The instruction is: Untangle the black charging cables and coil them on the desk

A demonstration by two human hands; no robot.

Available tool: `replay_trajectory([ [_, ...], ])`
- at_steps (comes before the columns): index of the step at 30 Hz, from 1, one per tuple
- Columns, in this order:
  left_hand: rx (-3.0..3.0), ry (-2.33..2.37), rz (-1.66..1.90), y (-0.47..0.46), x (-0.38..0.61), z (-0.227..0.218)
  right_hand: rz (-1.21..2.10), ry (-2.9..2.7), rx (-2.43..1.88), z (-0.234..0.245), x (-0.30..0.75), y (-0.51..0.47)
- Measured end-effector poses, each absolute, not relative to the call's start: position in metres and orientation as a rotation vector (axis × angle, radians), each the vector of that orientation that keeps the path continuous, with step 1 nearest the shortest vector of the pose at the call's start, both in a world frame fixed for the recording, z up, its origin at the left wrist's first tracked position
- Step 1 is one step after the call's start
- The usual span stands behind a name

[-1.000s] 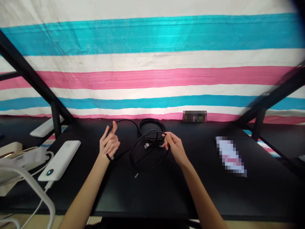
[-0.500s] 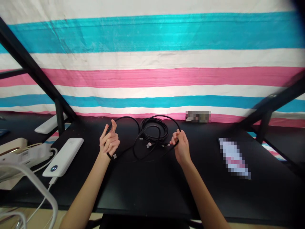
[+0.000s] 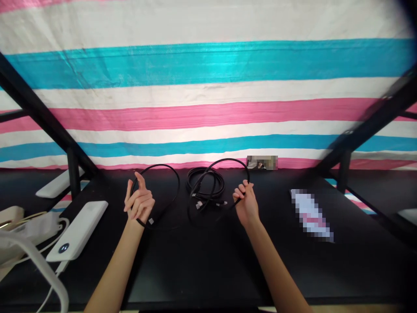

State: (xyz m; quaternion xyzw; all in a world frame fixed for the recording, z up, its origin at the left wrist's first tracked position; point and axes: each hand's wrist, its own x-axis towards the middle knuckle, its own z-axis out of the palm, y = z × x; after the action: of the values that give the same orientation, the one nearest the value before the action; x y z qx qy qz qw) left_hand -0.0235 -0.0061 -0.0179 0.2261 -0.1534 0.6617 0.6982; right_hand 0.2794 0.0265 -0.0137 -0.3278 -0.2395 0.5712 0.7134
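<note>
My left hand (image 3: 140, 201) is closed on a black cable (image 3: 179, 184), its index finger and thumb raised. The cable bows out in a loop to the right of that hand, and a pale connector (image 3: 151, 221) hangs just below it. My right hand (image 3: 246, 202) grips a black cable too, fingers curled round a wider loop that arches over toward the middle. Whether both loops belong to one cable I cannot tell. Between the hands, a coiled black cable (image 3: 222, 184) lies on the table, with light-coloured plugs (image 3: 199, 204) in front of it.
On the black table (image 3: 195, 269), a white power bank (image 3: 80, 230) with a cord stands left, near a white power strip (image 3: 42, 228). Another white slab (image 3: 55, 184) lies behind. A blurred packet (image 3: 311, 215) is at right. Black frame bars rise before a striped sheet (image 3: 208, 65).
The hands have drawn farther apart, mostly by my left hand shifting left. The left cable loop has opened into a rounder ring, separating from the coil. The view has tilted up slightly.
</note>
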Motion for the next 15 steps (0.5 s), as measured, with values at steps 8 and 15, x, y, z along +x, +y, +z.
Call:
replay_trajectory([
  [8,0.522,-0.429,1.241,-0.0062,-0.0215,-0.0194,1.326,-0.417,-0.551,-0.0106,0.2796,0.0261],
  [15,0.545,-0.523,1.367,-0.0088,-0.0232,-0.0181,1.282,-0.330,-0.527,-0.0084,0.2846,0.0245],
])
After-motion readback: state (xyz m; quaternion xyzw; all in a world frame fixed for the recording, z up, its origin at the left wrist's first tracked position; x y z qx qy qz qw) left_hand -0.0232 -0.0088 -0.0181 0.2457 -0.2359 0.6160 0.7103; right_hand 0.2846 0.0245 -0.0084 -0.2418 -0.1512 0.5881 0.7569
